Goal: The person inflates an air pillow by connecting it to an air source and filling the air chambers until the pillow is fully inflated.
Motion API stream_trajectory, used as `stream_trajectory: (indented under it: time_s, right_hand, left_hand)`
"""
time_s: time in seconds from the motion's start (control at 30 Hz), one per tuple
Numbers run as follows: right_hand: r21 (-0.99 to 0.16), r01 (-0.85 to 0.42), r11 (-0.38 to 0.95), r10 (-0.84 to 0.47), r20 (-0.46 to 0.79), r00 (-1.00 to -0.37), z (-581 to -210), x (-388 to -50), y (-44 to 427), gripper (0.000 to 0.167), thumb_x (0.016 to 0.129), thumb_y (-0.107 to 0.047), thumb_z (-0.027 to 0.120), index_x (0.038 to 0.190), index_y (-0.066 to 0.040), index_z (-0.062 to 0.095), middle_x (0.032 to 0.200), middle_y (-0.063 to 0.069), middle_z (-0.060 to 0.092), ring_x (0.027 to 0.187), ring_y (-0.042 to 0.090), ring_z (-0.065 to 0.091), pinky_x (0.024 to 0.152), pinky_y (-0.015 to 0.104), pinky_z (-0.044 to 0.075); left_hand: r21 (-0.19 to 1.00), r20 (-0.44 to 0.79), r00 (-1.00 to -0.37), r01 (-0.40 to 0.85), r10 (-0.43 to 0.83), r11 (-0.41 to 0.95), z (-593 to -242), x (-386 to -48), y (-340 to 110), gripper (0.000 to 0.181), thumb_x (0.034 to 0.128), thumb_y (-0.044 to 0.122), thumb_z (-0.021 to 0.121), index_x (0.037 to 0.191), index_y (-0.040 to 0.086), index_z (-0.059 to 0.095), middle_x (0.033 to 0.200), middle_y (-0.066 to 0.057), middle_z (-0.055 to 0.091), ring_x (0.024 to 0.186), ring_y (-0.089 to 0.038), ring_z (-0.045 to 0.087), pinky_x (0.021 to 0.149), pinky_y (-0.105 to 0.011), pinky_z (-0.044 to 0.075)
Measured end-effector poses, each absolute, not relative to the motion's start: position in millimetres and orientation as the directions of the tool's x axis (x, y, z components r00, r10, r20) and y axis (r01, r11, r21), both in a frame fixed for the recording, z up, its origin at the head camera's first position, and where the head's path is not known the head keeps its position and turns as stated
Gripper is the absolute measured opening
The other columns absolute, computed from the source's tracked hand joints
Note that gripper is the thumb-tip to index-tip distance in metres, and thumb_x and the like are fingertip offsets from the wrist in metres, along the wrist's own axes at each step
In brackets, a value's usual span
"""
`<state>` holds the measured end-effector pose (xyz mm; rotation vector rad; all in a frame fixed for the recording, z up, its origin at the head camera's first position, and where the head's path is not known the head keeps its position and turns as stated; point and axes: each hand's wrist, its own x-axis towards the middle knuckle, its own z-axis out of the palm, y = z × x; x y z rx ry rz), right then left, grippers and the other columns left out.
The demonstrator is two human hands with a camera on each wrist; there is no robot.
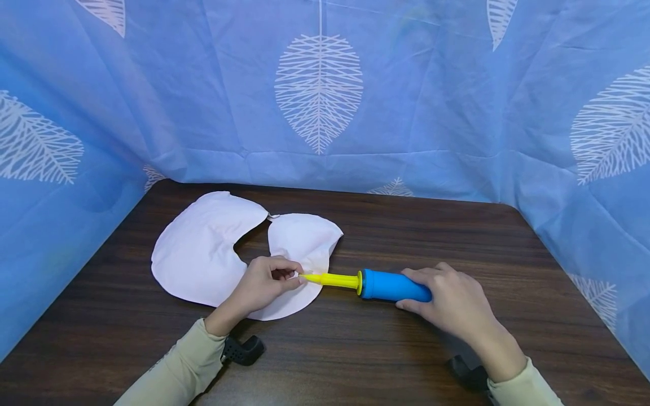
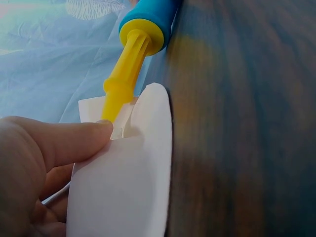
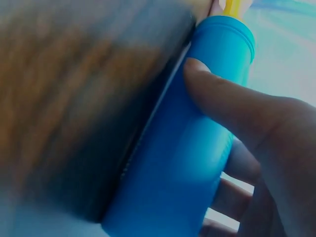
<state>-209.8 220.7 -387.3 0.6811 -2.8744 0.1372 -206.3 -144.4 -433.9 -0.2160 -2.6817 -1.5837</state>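
Note:
A pale pink-white, U-shaped inflatable neck pillow (image 1: 198, 254), partly filled and wrinkled, lies on the left half of the table. My left hand (image 1: 266, 285) pinches it around its small valve, where the yellow nozzle (image 1: 337, 280) of a hand pump meets it. In the left wrist view the thumb (image 2: 81, 140) covers the nozzle's tip, so how deep the tip sits is hidden. My right hand (image 1: 452, 299) grips the rear of the pump's blue barrel (image 1: 391, 285), thumb along one side and fingers around the other. The barrel lies low, nearly level, over the table.
The dark wood-grain table (image 1: 365, 349) spreads beneath everything. Blue cloth with white leaf prints (image 1: 320, 93) hangs around its back and sides. A black wrist strap (image 1: 244, 349) sits on the left forearm, another dark one (image 1: 467, 372) on the right.

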Motion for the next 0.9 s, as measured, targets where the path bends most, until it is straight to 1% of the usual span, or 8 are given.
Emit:
stream_trajectory:
  time_s: [0.1, 0.23, 0.33, 0.47, 0.67, 0.9]
  right_hand:
    - [-0.057, -0.434, 0.899, -0.42, 0.171, -0.891, -385, -211, 229, 0.066, 0.079, -0.054, 0.092, 0.134, -0.02, 0.077, 0.12, 0.01, 0.081, 0.101, 0.031, 0.072, 0.063, 0.043, 0.057]
    - [-0.076, -0.386, 0.919, -0.377, 0.108, -0.92, -382, -215, 246, 0.068, 0.08, -0.054, 0.091, 0.137, -0.021, 0.075, 0.126, 0.016, 0.078, 0.11, 0.042, 0.071, 0.061, 0.046, 0.055]
    - [-0.096, -0.34, 0.935, -0.336, 0.056, -0.94, -380, -219, 260, 0.07, 0.08, -0.053, 0.091, 0.14, -0.021, 0.074, 0.132, 0.022, 0.075, 0.117, 0.049, 0.068, 0.064, 0.05, 0.055]
    - [-0.109, -0.282, 0.953, -0.283, 0.0, -0.959, -377, -226, 278, 0.073, 0.08, -0.052, 0.091, 0.143, -0.02, 0.071, 0.137, 0.029, 0.069, 0.123, 0.054, 0.063, 0.071, 0.057, 0.056]
    - [-0.102, -0.211, 0.972, -0.218, -0.068, -0.973, -371, -234, 300, 0.078, 0.081, -0.053, 0.09, 0.147, -0.018, 0.068, 0.142, 0.037, 0.061, 0.124, 0.061, 0.058, 0.069, 0.06, 0.053]
    - [-0.101, -0.191, 0.976, -0.199, -0.084, -0.976, -371, -236, 308, 0.078, 0.082, -0.051, 0.09, 0.147, -0.016, 0.067, 0.142, 0.039, 0.06, 0.12, 0.06, 0.059, 0.067, 0.057, 0.051]
  left_hand:
    - [0.87, 0.088, -0.99, 0.132, 0.113, 0.475, -435, -207, -144, 0.012, 0.0893, 0.006, 0.085, 0.101, 0.01, 0.086, 0.082, -0.001, 0.071, 0.076, -0.017, 0.059, 0.066, -0.022, 0.049]
    - [0.871, 0.098, -0.988, 0.141, 0.116, 0.471, -435, -207, -144, 0.012, 0.0894, 0.006, 0.085, 0.101, 0.01, 0.085, 0.082, -0.002, 0.071, 0.076, -0.017, 0.059, 0.067, -0.022, 0.049]
    - [0.87, 0.102, -0.987, 0.147, 0.12, 0.47, -435, -207, -144, 0.011, 0.0896, 0.007, 0.085, 0.101, 0.01, 0.085, 0.083, -0.002, 0.071, 0.076, -0.016, 0.059, 0.067, -0.022, 0.05]
    - [0.869, 0.102, -0.987, 0.148, 0.122, 0.472, -434, -206, -145, 0.011, 0.0896, 0.007, 0.085, 0.101, 0.01, 0.085, 0.083, -0.002, 0.072, 0.076, -0.016, 0.059, 0.067, -0.022, 0.05]
    - [0.868, 0.101, -0.988, 0.144, 0.115, 0.474, -435, -206, -145, 0.013, 0.0892, 0.007, 0.085, 0.102, 0.01, 0.086, 0.084, -0.002, 0.072, 0.076, -0.016, 0.06, 0.067, -0.022, 0.05]
    - [0.866, 0.095, -0.989, 0.136, 0.109, 0.481, -433, -205, -144, 0.013, 0.0888, 0.007, 0.085, 0.101, 0.011, 0.086, 0.083, 0.0, 0.072, 0.075, -0.015, 0.06, 0.067, -0.022, 0.051]
